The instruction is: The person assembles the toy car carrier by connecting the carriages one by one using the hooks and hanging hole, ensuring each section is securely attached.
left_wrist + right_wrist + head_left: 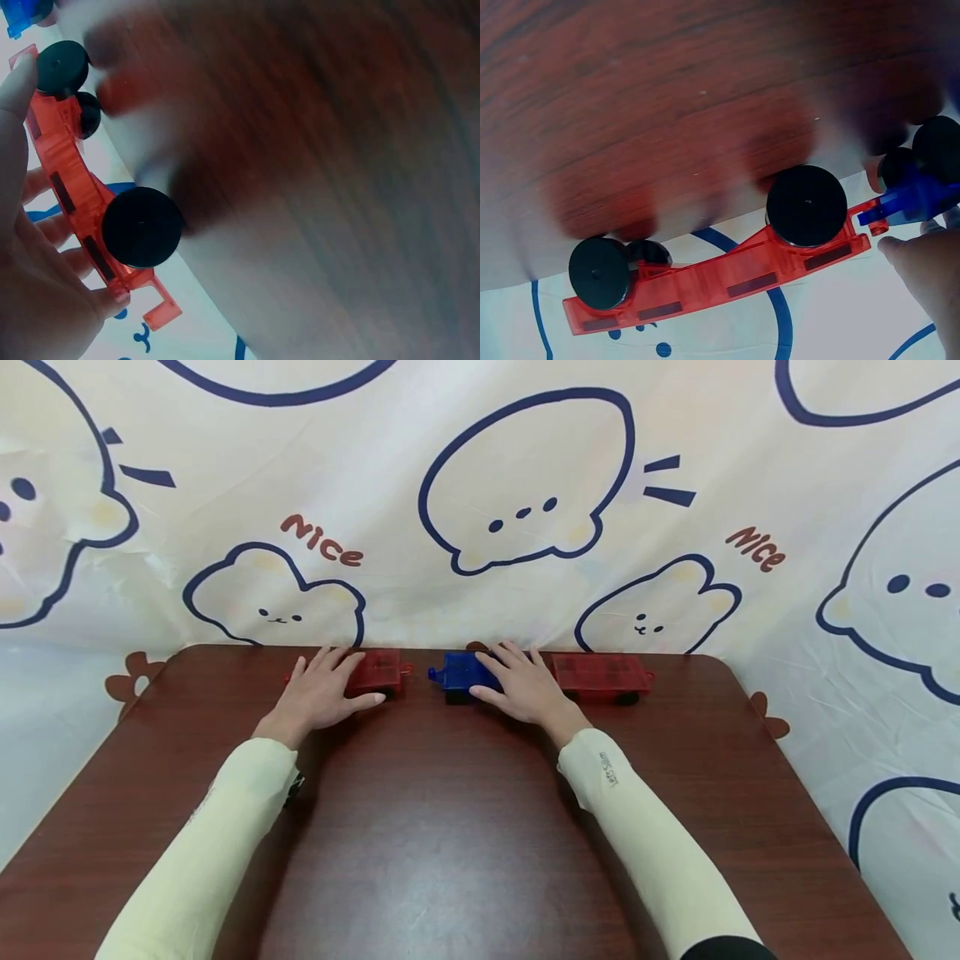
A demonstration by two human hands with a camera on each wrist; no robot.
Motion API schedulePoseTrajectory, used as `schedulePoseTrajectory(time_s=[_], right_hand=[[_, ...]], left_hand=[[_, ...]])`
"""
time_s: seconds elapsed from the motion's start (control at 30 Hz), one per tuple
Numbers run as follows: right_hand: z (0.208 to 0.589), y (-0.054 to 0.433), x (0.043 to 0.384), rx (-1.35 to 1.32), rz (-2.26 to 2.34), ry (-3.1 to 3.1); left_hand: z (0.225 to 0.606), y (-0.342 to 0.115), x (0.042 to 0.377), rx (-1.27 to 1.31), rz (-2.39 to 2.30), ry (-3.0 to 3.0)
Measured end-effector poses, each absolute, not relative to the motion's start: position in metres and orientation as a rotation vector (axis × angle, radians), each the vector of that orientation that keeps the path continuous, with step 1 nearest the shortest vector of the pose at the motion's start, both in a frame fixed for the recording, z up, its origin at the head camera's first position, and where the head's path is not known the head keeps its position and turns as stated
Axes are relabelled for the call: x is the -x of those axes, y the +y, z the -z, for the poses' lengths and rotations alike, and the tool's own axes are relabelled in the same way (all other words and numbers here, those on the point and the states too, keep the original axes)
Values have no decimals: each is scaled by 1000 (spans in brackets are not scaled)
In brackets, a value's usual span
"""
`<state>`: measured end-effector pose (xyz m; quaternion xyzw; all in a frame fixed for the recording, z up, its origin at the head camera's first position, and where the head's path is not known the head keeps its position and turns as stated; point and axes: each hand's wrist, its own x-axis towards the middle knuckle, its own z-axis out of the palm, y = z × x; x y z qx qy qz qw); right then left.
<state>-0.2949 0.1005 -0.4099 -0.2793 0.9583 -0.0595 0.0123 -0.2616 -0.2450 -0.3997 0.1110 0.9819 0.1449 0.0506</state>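
At the table's far edge my left hand (318, 689) grips a red translucent toy car (377, 670), thumb along the near side and fingers over the top to the far side. Black wheels (141, 226) and a small end hitch (161, 309) show in the left wrist view. My right hand (525, 687) holds a blue translucent toy car (456, 675), its thumb in front and its fingers across the top. A second red toy car (602, 675) stands to the right, its hitch joined to the blue car in the right wrist view. A gap separates the left red car from the blue one.
The dark brown wooden table (450, 827) ends just behind the cars. A white sheet (390, 485) printed with blue cartoon outlines hangs close behind that edge and along the sides.
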Motion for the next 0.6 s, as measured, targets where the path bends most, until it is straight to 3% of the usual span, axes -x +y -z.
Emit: schedulePoseTrajectory(time_s=[0.6], right_hand=[[414,85,305,863,91,2965]], left_hand=[[399,-242,271,-400,-372,2991]])
